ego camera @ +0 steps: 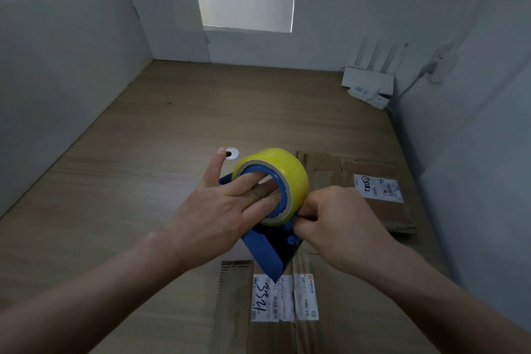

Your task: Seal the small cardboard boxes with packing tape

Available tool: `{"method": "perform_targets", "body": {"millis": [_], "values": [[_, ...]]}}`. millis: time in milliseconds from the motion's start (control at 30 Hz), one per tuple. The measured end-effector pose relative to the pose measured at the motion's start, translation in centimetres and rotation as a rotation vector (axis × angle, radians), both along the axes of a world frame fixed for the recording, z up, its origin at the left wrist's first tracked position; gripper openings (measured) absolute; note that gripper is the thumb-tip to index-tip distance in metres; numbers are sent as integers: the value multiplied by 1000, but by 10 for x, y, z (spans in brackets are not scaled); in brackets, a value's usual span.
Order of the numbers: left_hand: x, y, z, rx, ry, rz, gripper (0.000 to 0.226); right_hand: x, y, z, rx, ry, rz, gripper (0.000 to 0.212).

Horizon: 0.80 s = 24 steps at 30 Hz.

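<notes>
While the wood desk [143, 181] takes up most of the view, the work sits at its near right. 2 cardboard boxes lie flat on it. The near box [344, 333] is at the bottom edge, flaps down, w/ a white label [265, 299] split across the centre seam. The far box [333, 172] is behind it to the right, well apart from the left hand. No fresh strip shows on either seam, so sealing prob. hasn't begun.

Held above the near box is the blue dispenser [264, 253], toothed edge pointing down at the label, carrying the yellow tape roll [284, 164].

The left hand [218, 210] has 2 or 3 fingers hooked into the roll's core, index finger straight and pointing away. The right hand [339, 218] is bunched, thumb and fingertips pinching at the roll's near right edge by the dispenser frame. Whether it has the loose end can't be told; the fingers hide it.

Handling, as a guess: roll + dispenser are light and stiff, easy to steady by the core. The film is thin, sticky and clingy, apt to fold on itself, so take the end at 1 corner and pull straight. The boxes look light and may slide under the pull; pin 1 down first. Mind the teeth.

Smaller items: a router [367, 77] in the far right corner, and a cable hole [232, 153] just past the index fingertip.
</notes>
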State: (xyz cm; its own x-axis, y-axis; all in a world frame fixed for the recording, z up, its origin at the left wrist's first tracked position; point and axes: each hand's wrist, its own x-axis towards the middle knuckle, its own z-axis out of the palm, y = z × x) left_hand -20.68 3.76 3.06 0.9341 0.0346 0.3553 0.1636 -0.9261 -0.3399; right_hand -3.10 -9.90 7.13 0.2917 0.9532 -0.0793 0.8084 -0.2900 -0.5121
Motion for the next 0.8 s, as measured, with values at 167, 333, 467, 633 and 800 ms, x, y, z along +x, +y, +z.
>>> {"method": "perform_targets", "body": {"millis": [167,333,467,633,800], "values": [[-2,-2,0,-14,12,16,58,0,-9,-3,38,58,41,22],[-6,-2,0,2,29,0,45,4,-12,-1,7,178,27,22],[-1,-6,4,15,8,-26,48,1,-8,2,-44,80,3,27],[1,-11,4,-30,-13,13,51,-5,-6,4,-38,-31,-49,25],[-2,-14,0,-36,-8,53,48,-10,-7,-5,30,-21,-71,20]]}}
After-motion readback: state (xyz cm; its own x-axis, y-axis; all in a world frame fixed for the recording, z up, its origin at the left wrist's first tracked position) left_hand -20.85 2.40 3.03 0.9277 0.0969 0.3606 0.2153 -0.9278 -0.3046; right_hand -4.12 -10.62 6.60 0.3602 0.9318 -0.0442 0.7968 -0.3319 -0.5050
